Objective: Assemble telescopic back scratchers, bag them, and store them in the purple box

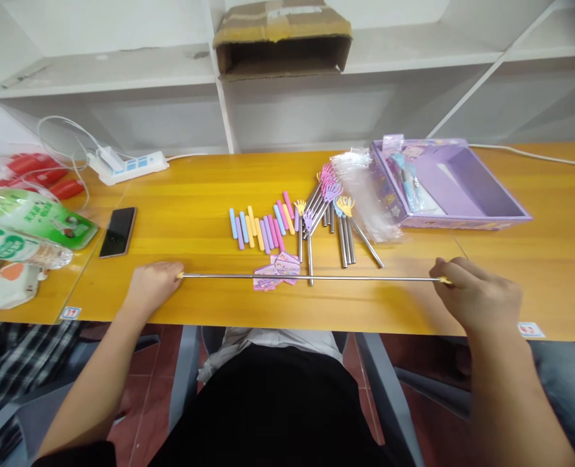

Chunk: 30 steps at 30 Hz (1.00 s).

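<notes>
At the bench [389,314], left fingers [168,271] and right fingers [457,271] clenched the metal rod [365,279] between them, seemingly mid-stretch; the next move looked to need steadiness.

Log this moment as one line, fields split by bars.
left hand: grips rod, one end | right hand: grips other end | rod: spans between hands | nearby: cards, backscratchers, purple box

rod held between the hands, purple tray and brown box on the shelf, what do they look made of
Rod: probably polished metal, silvery with a bright sheen. Purple tray: perhaps smooth printed card, judging by its flat walls and patterned outside. Brown box: likely matt cardboard, plain brown with rough-looking edges.
</notes>
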### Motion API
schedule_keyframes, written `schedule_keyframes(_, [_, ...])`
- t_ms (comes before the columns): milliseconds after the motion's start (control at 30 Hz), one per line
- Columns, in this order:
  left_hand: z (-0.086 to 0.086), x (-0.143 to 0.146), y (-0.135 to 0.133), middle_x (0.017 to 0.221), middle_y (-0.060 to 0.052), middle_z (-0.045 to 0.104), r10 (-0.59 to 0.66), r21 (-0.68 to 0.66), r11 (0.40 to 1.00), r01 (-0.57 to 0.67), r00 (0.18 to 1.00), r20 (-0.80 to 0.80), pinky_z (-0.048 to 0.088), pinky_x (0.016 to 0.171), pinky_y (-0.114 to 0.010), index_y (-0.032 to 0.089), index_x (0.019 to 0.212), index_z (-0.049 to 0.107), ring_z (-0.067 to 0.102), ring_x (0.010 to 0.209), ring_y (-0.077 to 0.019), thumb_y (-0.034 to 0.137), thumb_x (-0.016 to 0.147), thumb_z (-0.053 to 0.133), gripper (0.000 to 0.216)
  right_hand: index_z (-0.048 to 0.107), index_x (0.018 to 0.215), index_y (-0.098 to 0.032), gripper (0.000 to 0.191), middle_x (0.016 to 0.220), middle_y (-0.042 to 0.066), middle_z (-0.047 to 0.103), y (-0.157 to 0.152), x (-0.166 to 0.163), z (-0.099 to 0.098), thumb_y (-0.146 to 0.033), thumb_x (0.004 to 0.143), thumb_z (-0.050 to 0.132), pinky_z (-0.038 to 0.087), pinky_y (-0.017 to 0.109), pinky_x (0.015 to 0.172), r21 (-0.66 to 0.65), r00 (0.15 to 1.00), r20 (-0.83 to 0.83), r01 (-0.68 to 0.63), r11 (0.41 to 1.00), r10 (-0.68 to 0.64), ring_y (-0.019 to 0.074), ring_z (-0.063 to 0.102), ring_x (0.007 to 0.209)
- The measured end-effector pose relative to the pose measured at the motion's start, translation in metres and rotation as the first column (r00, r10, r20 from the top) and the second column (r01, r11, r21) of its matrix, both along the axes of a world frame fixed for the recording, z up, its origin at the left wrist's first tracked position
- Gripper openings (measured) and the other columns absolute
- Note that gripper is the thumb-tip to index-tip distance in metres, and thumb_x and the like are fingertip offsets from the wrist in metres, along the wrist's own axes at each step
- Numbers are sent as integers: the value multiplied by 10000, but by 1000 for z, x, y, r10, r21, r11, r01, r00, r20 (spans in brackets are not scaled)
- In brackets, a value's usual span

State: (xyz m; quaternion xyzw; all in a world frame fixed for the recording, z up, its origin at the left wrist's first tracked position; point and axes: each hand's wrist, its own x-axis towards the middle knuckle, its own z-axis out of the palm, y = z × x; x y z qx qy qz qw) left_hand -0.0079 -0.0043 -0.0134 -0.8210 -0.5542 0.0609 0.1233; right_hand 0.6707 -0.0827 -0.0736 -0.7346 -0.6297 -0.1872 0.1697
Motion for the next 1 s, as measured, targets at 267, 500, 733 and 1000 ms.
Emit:
schedule_keyframes(267, [-11,12,2,777,-96,760,-13,6,1000,13,999,34,247,589,-326,200,745,692,725,778,-274,195,922,529,240,761,748,-220,393,817,38,793,-7,-4,-14,-472,990,581,278,261,561,-49,999,-22,-48,998,47,99,546,586])
schedule_keyframes(500, [-11,13,-1,778,-89,759,-3,-32,999,4,999,32,252,575,-323,206,771,700,719,773,-259,161,915,521,235,745,749,-217,330,753,0,748,-11,-10,-16,-421,974,616,292,227,545,11,995,5,-102,995,102,86,580,601])
schedule_keyframes(733, [-7,10,-3,807,-94,774,26,-29,999,-26,1000,4,240,585,-330,199,798,709,730,795,-265,155,918,503,243,738,746,-225,294,806,40,772,-10,-15,-7,-409,955,643,278,270,558,-3,996,-66,-59,998,59,114,543,579])
schedule_keyframes(1000, [-10,16,-4,850,-94,791,52,-85,995,-53,999,-5,274,590,-332,198,835,726,757,847,-281,162,947,500,255,715,720,-212,325,804,63,754,-10,-25,0,-386,975,614,257,289,581,-12,995,-98,-34,999,32,127,504,585])
